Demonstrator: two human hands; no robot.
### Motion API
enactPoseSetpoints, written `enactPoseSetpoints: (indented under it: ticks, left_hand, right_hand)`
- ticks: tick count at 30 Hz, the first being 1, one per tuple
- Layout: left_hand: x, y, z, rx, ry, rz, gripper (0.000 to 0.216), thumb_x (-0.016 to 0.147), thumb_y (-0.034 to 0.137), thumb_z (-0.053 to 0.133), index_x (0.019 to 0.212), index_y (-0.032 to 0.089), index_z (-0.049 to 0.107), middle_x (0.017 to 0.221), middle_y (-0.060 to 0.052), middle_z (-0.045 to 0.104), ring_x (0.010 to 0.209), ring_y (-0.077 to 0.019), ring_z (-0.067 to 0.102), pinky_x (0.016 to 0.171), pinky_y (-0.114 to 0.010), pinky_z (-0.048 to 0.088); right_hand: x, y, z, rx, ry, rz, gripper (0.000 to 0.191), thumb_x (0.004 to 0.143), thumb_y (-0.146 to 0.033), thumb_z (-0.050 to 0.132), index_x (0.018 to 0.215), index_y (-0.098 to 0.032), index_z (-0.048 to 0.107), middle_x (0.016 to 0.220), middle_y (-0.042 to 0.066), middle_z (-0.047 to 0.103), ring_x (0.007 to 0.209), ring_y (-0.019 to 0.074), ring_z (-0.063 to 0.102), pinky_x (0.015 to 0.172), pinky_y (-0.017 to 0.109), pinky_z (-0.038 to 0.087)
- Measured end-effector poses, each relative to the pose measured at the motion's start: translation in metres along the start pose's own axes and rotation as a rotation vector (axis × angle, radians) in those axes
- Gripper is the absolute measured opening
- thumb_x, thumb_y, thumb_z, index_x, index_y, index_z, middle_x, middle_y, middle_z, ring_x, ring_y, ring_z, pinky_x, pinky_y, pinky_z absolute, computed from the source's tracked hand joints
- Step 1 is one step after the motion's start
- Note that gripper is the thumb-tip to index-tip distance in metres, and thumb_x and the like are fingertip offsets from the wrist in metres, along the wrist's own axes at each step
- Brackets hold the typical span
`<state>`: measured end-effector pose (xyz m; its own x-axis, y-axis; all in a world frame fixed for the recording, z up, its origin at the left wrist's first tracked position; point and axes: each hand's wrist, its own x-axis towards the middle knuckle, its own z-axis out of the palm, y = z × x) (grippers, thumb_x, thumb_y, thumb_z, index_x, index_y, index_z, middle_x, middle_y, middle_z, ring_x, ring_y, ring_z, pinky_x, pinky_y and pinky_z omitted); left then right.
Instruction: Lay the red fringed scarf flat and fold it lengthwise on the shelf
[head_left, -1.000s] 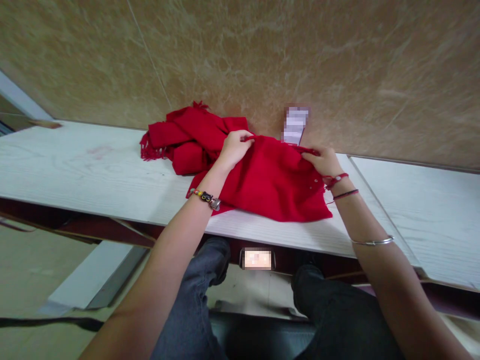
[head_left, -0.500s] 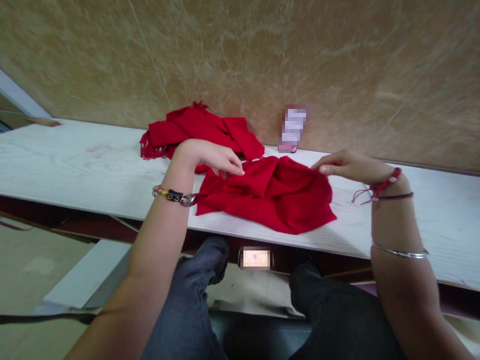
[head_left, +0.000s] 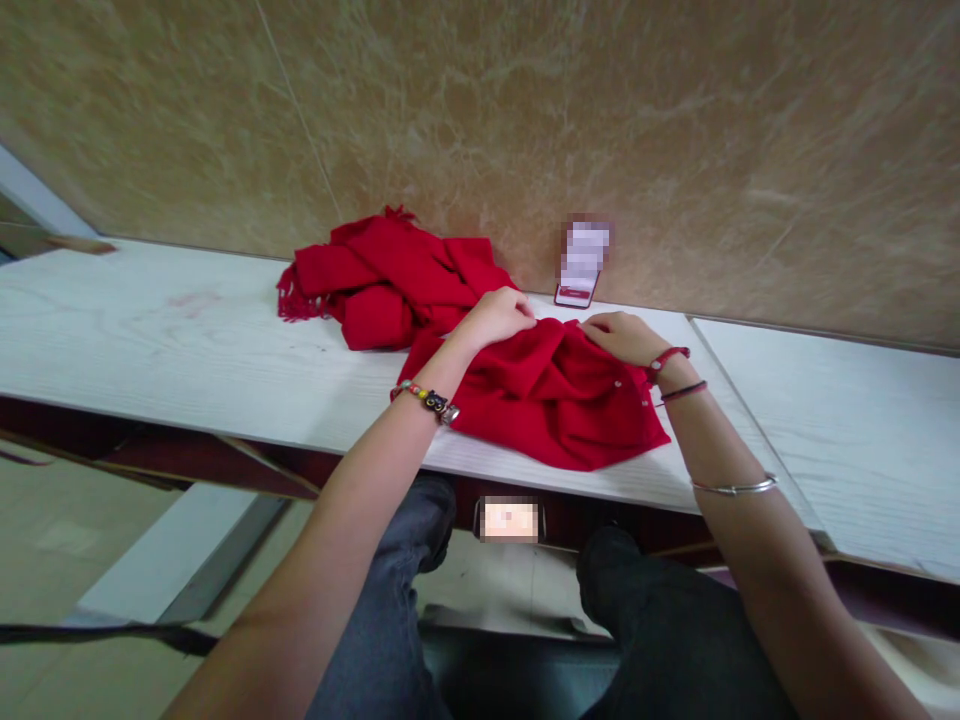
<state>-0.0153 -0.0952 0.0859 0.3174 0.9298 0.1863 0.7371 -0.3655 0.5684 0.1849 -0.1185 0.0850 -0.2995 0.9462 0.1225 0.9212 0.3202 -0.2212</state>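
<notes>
Lying bunched near the front edge of the white table [head_left: 150,340]: red cloth [head_left: 555,400]. Head view: left hand [head_left: 499,315] curled, gripping the cloth's rear fold; right hand [head_left: 619,335] half-closed on it just beside, grip unclear. Scarf [head_left: 382,285] heaped behind, touching. Card [head_left: 581,262] leans on wall [head_left: 675,130].

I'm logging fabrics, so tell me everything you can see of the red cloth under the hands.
The cloth is plain bright red, soft and matte, like wool knit. It lies bunched in loose folds on the white table, its near corner close to the front edge. The left hand and right hand grip its far edge, fingers curled into the folds. On its far left it meets a fringed red heap; whether both are one piece cannot be told.
</notes>
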Motion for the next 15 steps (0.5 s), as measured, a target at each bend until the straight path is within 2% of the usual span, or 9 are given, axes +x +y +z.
enactPoseSetpoints:
  ticks: [4,7,10,15]
  left_hand:
    - [0.002,-0.001,-0.005,-0.103,0.073,0.056,0.010,0.073,0.014,0.058,0.078,0.012,0.067,0.080,-0.006,0.069,0.078,-0.0144,0.061,0.073,-0.024,0.045]
    - [0.005,-0.003,-0.006,-0.229,0.143,0.061,0.010,0.073,0.012,0.057,0.079,0.012,0.065,0.078,-0.003,0.067,0.078,-0.0127,0.060,0.073,-0.023,0.045]
    - [0.007,-0.002,-0.018,-0.349,0.324,0.001,0.013,0.074,0.010,0.055,0.084,0.013,0.063,0.084,-0.001,0.067,0.081,-0.0102,0.058,0.076,-0.022,0.044]
    - [0.000,-0.010,-0.072,-0.464,0.696,-0.198,0.023,0.083,0.014,0.047,0.104,0.017,0.055,0.109,0.003,0.064,0.097,-0.0097,0.055,0.076,-0.024,0.043]
  right_hand:
    - [0.004,-0.003,0.000,0.034,0.043,0.047,0.032,0.085,-0.034,0.047,0.089,-0.015,0.072,0.089,0.007,0.072,0.082,0.0178,0.063,0.068,0.024,0.042]
    - [0.009,-0.007,0.000,-0.031,0.058,0.052,0.022,0.078,-0.026,0.053,0.078,-0.016,0.072,0.083,0.008,0.071,0.084,0.0215,0.062,0.070,0.027,0.043]
    - [0.011,-0.005,-0.007,-0.050,0.240,0.154,0.023,0.079,-0.020,0.048,0.079,-0.015,0.070,0.089,0.012,0.069,0.091,0.0255,0.061,0.077,0.032,0.044]
    - [0.005,0.022,-0.041,0.058,0.613,0.487,0.030,0.085,-0.021,0.038,0.093,-0.010,0.066,0.101,0.017,0.065,0.099,0.0262,0.057,0.081,0.034,0.043]
